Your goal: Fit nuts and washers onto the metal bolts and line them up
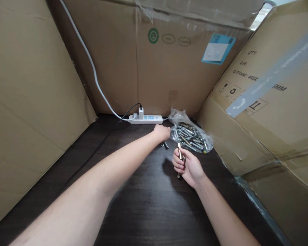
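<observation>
My right hand [186, 165] is closed around metal expansion bolts. One brassy bolt [180, 150] sticks up past the thumb, and another metal end shows below the fingers. Beyond this hand lies a clear plastic bag [178, 118] with many silver and brassy expansion bolts [192, 136] in it. My left hand [162, 132] is closed at the bag's left edge, and its fingertips are hidden, so what it grips cannot be made out. Just below it, a dark bolt [166, 146] and a small ring [162, 145] lie on the dark tabletop [149, 205].
A white power strip [146, 119] with a plugged-in charger [141, 112] sits against the back cardboard box [113, 51]. A white cable [92, 65] and a black cable [97, 150] run leftward. Cardboard boxes wall in the left [28, 102] and right [246, 136] sides.
</observation>
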Tool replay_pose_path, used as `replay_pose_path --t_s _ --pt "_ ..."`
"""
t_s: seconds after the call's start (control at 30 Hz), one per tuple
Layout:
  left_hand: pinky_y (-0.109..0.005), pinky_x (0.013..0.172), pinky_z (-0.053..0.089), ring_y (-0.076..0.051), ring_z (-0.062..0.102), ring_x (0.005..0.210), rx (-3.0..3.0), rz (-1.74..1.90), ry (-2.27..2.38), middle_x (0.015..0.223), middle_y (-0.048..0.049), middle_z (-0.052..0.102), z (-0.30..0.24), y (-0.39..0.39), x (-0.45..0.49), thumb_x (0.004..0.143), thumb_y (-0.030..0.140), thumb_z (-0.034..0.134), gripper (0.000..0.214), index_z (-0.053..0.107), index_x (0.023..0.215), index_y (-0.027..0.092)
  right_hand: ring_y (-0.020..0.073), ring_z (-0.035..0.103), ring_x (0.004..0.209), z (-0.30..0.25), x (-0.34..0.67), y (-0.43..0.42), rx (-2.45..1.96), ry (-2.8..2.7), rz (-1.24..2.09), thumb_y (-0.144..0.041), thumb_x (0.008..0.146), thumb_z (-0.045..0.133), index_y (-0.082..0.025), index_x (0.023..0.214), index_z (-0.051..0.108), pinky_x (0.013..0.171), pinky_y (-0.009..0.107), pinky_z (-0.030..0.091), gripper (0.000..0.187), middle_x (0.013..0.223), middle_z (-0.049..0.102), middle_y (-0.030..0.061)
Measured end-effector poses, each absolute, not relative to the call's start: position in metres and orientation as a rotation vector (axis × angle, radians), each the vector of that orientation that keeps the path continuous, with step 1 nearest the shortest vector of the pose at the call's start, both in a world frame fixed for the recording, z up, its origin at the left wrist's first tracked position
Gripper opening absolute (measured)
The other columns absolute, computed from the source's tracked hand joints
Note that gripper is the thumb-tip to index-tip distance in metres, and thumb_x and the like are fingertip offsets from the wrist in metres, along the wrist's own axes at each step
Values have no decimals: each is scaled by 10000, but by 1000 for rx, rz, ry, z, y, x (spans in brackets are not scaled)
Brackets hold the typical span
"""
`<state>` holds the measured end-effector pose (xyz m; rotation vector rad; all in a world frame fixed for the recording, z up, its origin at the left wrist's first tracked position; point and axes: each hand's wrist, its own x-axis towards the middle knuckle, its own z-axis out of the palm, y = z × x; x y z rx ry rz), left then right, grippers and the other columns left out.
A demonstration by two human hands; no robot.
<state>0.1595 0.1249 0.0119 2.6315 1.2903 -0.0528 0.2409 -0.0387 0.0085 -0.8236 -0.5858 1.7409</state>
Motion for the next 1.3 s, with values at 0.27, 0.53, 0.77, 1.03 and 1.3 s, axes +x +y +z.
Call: replay_pose_path --t_s 0.27,0.53,0.77,1.03,1.3 --pt "-323 780 444 -215 587 880 2240 420 1206 904 -115 635 37 126 138 872 248 337 236 542 853 134 60 196 410 12 239 -42 -775 -562 1665 -338 852 519 -187 683 441 330 122 172 240 505 245 -81" --pt "-194 477 355 -53 254 440 1732 516 836 610 38 303 36 42 79 849 264 222 211 276 658 193 67 254 430 12 226 -47 -740 -522 1592 -335 852 524 -190 672 427 334 132 196 251 527 248 -71" --pt "-181 415 128 -53 142 430 986 462 749 551 79 213 14 -24 54 775 217 378 118 359 664 180 82 288 462 13 209 -53 -729 -427 1548 -343 854 512 -195 683 427 351 150 256 241 555 271 -57" --pt "-238 748 377 -136 473 815 1585 608 775 884 -10 556 11 -58 50 874 323 452 164 519 873 174 113 309 526 26 183 -67 -648 -423 1564 -393 890 459 -211 684 419 469 210 389 277 615 273 -37" --pt "-202 527 289 -102 336 565 1489 537 809 594 43 383 8 -55 40 875 408 432 284 458 706 180 121 369 596 24 200 -60 -727 -559 1303 -391 907 453 -213 716 518 561 229 408 270 691 360 -10"
